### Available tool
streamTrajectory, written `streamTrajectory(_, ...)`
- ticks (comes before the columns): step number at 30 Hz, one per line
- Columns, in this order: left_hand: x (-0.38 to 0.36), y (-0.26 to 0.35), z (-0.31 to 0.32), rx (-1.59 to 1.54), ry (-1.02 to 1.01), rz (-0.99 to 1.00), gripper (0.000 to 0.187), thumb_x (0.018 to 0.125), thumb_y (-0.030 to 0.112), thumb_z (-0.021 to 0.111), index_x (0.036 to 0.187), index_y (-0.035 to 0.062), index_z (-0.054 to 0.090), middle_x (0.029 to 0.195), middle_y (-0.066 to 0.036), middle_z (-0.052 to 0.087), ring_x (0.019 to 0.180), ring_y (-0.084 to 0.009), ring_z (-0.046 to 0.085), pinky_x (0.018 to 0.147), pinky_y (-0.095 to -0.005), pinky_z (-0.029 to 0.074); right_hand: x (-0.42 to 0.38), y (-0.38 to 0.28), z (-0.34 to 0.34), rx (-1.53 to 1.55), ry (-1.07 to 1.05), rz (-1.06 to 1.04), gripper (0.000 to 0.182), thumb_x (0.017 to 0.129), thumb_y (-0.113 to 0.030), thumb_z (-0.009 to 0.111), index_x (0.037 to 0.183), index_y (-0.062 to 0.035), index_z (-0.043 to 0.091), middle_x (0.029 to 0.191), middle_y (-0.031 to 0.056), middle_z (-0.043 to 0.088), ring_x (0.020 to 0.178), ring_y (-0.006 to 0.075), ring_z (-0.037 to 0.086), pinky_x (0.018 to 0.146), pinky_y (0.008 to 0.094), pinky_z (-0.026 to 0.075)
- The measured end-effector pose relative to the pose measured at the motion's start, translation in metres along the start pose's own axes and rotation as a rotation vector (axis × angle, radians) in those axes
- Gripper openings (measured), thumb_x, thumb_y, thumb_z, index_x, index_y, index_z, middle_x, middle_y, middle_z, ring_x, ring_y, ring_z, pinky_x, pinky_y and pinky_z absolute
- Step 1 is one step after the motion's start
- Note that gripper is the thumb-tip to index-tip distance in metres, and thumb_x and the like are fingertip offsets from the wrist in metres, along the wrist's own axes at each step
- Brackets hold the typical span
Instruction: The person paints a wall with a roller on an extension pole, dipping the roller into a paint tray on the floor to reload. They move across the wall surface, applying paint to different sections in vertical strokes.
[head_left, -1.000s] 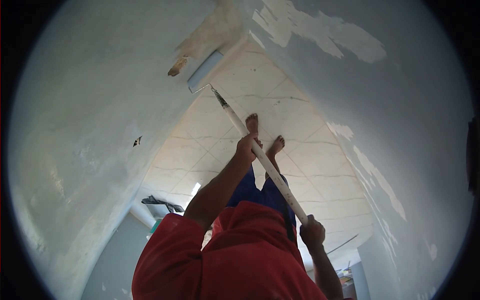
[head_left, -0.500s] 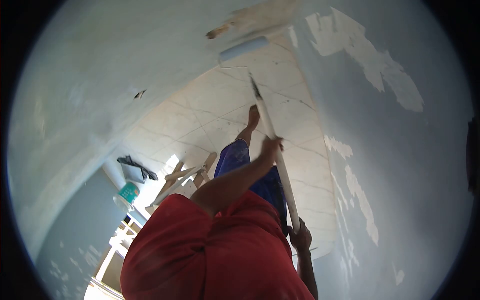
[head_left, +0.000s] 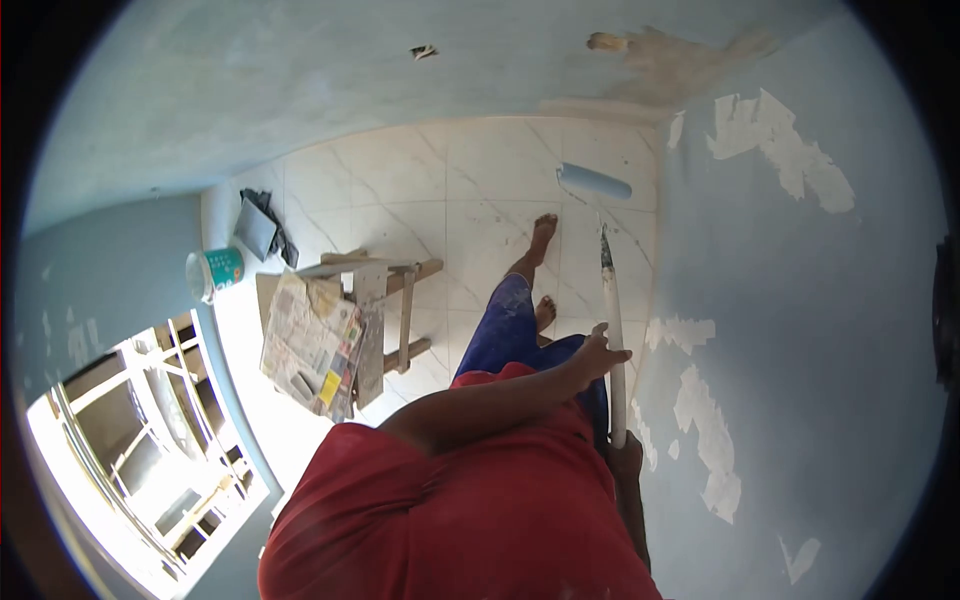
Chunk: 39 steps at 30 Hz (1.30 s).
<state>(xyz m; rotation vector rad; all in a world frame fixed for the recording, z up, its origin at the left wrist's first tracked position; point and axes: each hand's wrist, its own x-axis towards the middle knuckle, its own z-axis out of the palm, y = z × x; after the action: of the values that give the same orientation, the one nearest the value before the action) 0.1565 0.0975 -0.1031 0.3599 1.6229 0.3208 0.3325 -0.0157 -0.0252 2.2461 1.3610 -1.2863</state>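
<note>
A paint roller with a light blue sleeve and a long whitish pole slants away from my body, its head overlapping the tiled floor in this view. My left hand lies across the middle of the pole with a loose grip, fingers over it. Lower down, my right hand is closed round the pole's near end. Dark smears mark the upper pole, close to the wire frame.
A wooden stand topped with newspaper is on the left. Past it are a teal-and-white bucket and a black bag. A patchy blue wall rises close on the right; a barred window is at lower left.
The roller head has moved off the far wall's lower area and to the right. My view has turned, bringing the stand and window into sight. My left hand's grip looks looser.
</note>
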Motion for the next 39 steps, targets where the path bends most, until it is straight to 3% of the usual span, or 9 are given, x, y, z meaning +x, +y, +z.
streamTrajectory(4, -0.075, -0.034, -0.094, -0.382, -0.478, 0.526, 0.048, 0.094, 0.020, 0.062, 0.135, 0.0008, 0.047, 0.130, -0.013, 0.053, 0.123, -0.0209, 0.050, 0.101, -0.0324, 0.041, -0.011, 0.036, -0.001, -0.001, -0.107, 0.013, 0.032, 0.073, -0.027, 0.074, 0.087, 0.0004, 0.065, 0.073, 0.0124, 0.066, 0.063, 0.0226, 0.065, 0.059, 0.0378, 0.050)
streamTrajectory(12, -0.301, -0.074, -0.264, -0.370, 0.244, 1.219, 0.034, 0.086, 0.000, 0.062, 0.119, 0.0032, 0.061, 0.116, -0.015, 0.056, 0.111, -0.0252, 0.054, 0.098, -0.0368, 0.040, 0.001, 0.096, 0.017, 0.112, -0.200, 0.081, 0.025, 0.072, -0.015, 0.078, 0.084, -0.0026, 0.060, 0.057, 0.0014, 0.054, 0.040, 0.0136, 0.051, 0.037, 0.0299, 0.043)
streamTrajectory(18, -0.421, -0.114, -0.280, -0.408, 0.776, 1.554, 0.028, 0.082, 0.017, 0.072, 0.103, 0.0006, 0.062, 0.096, -0.009, 0.056, 0.096, -0.0226, 0.059, 0.095, -0.0494, 0.047, -0.006, 0.086, 0.029, 0.045, -0.231, 0.090, 0.022, 0.071, -0.004, 0.074, 0.086, -0.0030, 0.058, 0.058, 0.0023, 0.051, 0.041, 0.0134, 0.049, 0.037, 0.0308, 0.042)
streamTrajectory(22, -0.486, -0.165, -0.283, -0.145, 0.884, 1.570, 0.046, 0.087, 0.016, 0.069, 0.128, 0.0306, 0.056, 0.094, 0.003, 0.048, 0.091, -0.0156, 0.055, 0.098, -0.0547, 0.044, -0.027, 0.069, 0.059, 0.060, -0.242, 0.097, 0.021, 0.072, -0.005, 0.073, 0.087, -0.0037, 0.058, 0.059, 0.0015, 0.049, 0.042, 0.0135, 0.046, 0.038, 0.0305, 0.039)
streamTrajectory(28, -0.587, -0.276, -0.289, -0.503, 0.812, 0.899, 0.025, 0.087, 0.011, 0.068, 0.110, 0.0182, 0.061, 0.093, 0.005, 0.049, 0.087, -0.0092, 0.054, 0.101, -0.0510, 0.044, -0.089, 0.078, 0.120, 0.016, -0.237, 0.088, 0.019, 0.075, -0.010, 0.073, 0.088, -0.0024, 0.060, 0.062, 0.0034, 0.052, 0.046, 0.0162, 0.050, 0.042, 0.0312, 0.041)
streamTrajectory(32, -0.624, -0.356, -0.319, -0.043, 0.856, 1.349, 0.017, 0.089, 0.025, 0.068, 0.091, 0.0131, 0.055, 0.076, 0.005, 0.054, 0.084, -0.0062, 0.057, 0.096, -0.0458, 0.047, -0.091, 0.121, 0.141, 0.067, -0.279, 0.072, 0.018, 0.076, -0.010, 0.072, 0.088, -0.0021, 0.060, 0.061, 0.0035, 0.053, 0.050, 0.0157, 0.052, 0.045, 0.0316, 0.041)
streamTrajectory(34, -0.640, -0.369, -0.304, -0.187, 0.997, 1.212, 0.020, 0.089, 0.031, 0.068, 0.090, 0.0150, 0.056, 0.070, 0.005, 0.054, 0.081, -0.0058, 0.060, 0.095, -0.0439, 0.046, -0.078, 0.126, 0.161, 0.130, -0.299, 0.080, 0.017, 0.075, -0.009, 0.071, 0.087, -0.0019, 0.061, 0.061, 0.0040, 0.054, 0.052, 0.0157, 0.054, 0.046, 0.0323, 0.042)
streamTrajectory(37, -0.667, -0.387, -0.294, -0.376, 0.750, 1.221, 0.019, 0.089, 0.028, 0.069, 0.087, 0.0151, 0.055, 0.070, 0.004, 0.055, 0.078, -0.0073, 0.061, 0.099, -0.0437, 0.044, -0.086, 0.127, 0.191, 0.033, -0.363, -0.018, 0.017, 0.075, -0.009, 0.070, 0.087, -0.0017, 0.061, 0.061, 0.0042, 0.054, 0.052, 0.0158, 0.054, 0.046, 0.0324, 0.042)
streamTrajectory(39, -0.676, -0.404, -0.285, -0.408, 0.780, 1.276, 0.021, 0.089, 0.029, 0.070, 0.086, 0.0147, 0.055, 0.074, 0.004, 0.057, 0.081, -0.0075, 0.060, 0.100, -0.0455, 0.042, -0.229, 0.063, 0.284, -0.014, -0.377, -0.069, 0.017, 0.075, -0.009, 0.070, 0.087, -0.0015, 0.061, 0.061, 0.0043, 0.055, 0.052, 0.0158, 0.054, 0.046, 0.0324, 0.043)
